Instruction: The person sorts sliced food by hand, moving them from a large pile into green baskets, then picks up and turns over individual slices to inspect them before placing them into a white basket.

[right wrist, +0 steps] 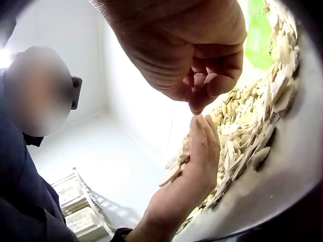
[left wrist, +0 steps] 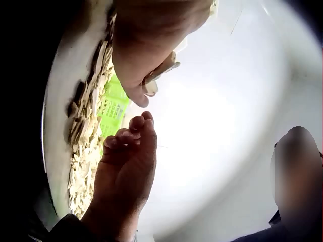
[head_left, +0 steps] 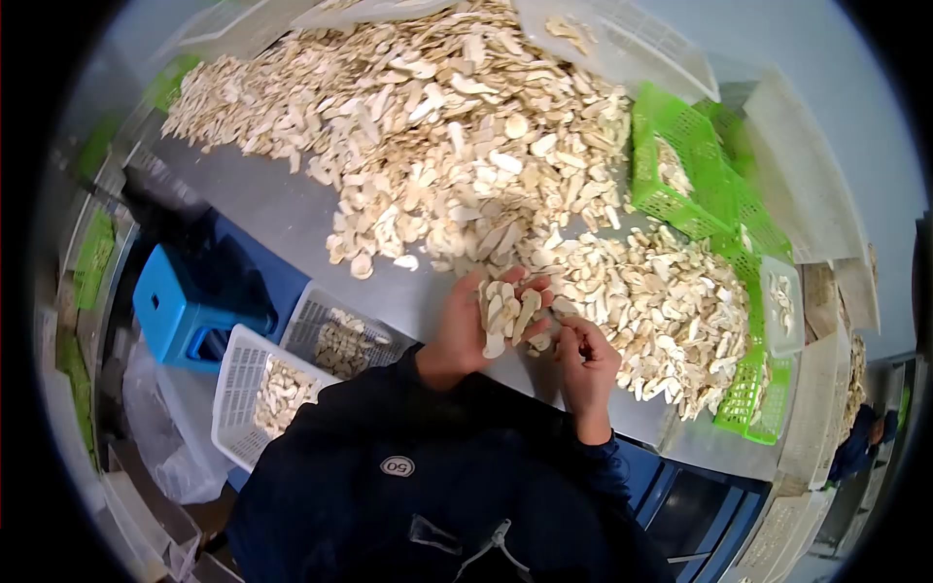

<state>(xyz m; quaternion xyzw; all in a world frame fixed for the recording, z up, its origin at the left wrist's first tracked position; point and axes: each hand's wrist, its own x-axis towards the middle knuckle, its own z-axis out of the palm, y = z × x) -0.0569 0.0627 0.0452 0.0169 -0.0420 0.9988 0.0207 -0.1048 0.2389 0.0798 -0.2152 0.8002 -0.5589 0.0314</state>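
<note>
Just this side of the big slice pile (head_left: 437, 126), the person's L hand (head_left: 453, 332) has its grip cupped round a handful of slices (head_left: 501, 313). Beside it, also this side of the pile, the R hand (head_left: 591, 371) has its grip closed, fingers curled in; can't tell if anything small is pinched inside. Both are by the near edge of the table (head_left: 277, 199).

R of pile, a smaller heap (head_left: 651, 311) merges w/ it, hemmed in by a green basket (head_left: 649, 165) (some slices inside), a lower green basket (head_left: 741, 394) & a clear tub (head_left: 797, 325) w/ a few slices. Beyond pile: white crate (head_left: 632, 44), couple of slices in it, blocking the far edge.

Near-L of pile: blue stool (head_left: 167, 311), plus white basket (head_left: 235, 394) & grey-white basket (head_left: 309, 309), both part-filled w/ slices; sleeve (head_left: 335, 418) hides some of the white one. Far R of pile: 2nd person (head_left: 857, 445), small, mostly cut off. L wrist view's glary; handful mostly hidden there.
</note>
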